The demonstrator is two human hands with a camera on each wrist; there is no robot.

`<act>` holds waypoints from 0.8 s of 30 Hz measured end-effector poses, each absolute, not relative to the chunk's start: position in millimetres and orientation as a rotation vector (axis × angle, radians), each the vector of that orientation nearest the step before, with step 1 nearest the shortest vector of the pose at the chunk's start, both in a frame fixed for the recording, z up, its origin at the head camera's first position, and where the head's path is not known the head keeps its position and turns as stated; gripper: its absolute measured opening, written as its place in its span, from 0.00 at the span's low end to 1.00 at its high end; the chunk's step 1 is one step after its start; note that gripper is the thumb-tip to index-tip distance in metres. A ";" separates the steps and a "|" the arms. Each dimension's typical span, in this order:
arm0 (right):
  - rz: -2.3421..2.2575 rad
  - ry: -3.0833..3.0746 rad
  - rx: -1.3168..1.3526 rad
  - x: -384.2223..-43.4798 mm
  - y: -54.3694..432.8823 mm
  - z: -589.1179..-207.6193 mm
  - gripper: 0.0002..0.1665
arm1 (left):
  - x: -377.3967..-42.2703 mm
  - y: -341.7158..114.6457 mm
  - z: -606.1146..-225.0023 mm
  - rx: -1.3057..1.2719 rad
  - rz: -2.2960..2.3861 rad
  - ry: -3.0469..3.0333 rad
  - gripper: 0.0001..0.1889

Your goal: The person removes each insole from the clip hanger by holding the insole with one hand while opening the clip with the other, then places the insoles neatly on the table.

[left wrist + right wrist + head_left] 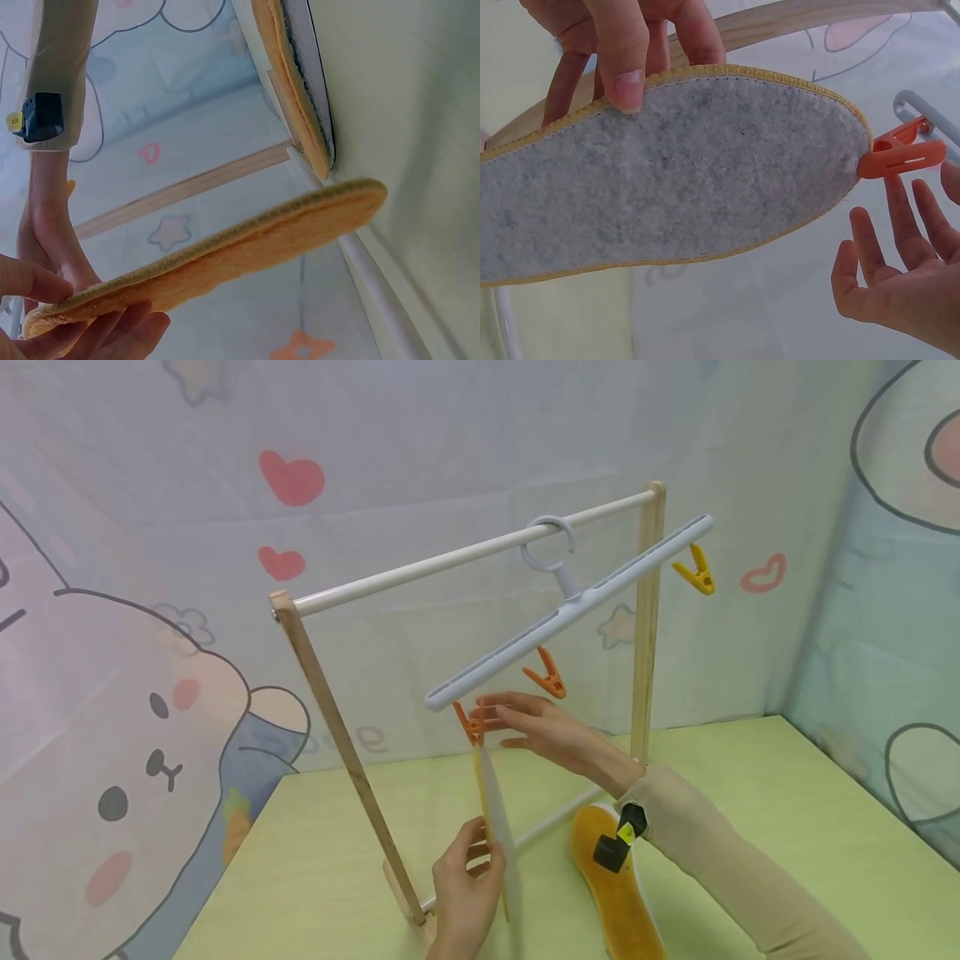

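A shoe insole, grey felt on one face and yellow fleece on the other, hangs by one end from an orange clip. That clip is at the near end of a pale grey hanger. My left hand pinches the insole by its edge, thumb on the grey face and fingers on the fleece side. Beside the clip is my right hand, its fingers loosely spread and holding nothing. In the right wrist view the clip's jaws are closed over the insole's tip.
The hanger hooks over the white bar of a wooden rack. Another orange clip and a yellow clip hang from it. A second insole lies fleece up on the green table, below my right forearm.
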State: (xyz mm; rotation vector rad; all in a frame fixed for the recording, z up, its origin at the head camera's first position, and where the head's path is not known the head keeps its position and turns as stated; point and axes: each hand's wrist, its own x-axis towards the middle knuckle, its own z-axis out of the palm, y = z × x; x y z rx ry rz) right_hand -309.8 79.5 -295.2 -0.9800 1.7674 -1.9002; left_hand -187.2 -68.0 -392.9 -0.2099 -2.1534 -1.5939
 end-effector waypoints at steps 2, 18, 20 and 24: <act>-1.899 1.765 -0.983 -309.7 77.7 -294.7 0.24 | -186.6 -67.9 -392.9 -0.218 -1.596 -2.147 0.14; -1.885 1.741 -1.066 -308.1 66.4 -287.0 0.31 | -183.4 -65.0 -395.0 -0.257 -1.564 -2.135 0.14; -1.887 1.738 -1.064 -307.7 65.8 -286.4 0.31 | -183.3 -64.9 -395.3 -0.258 -1.561 -2.134 0.14; -1.885 1.744 -1.059 -307.8 64.9 -286.5 0.32 | -183.5 -64.9 -396.3 -0.260 -1.566 -2.133 0.14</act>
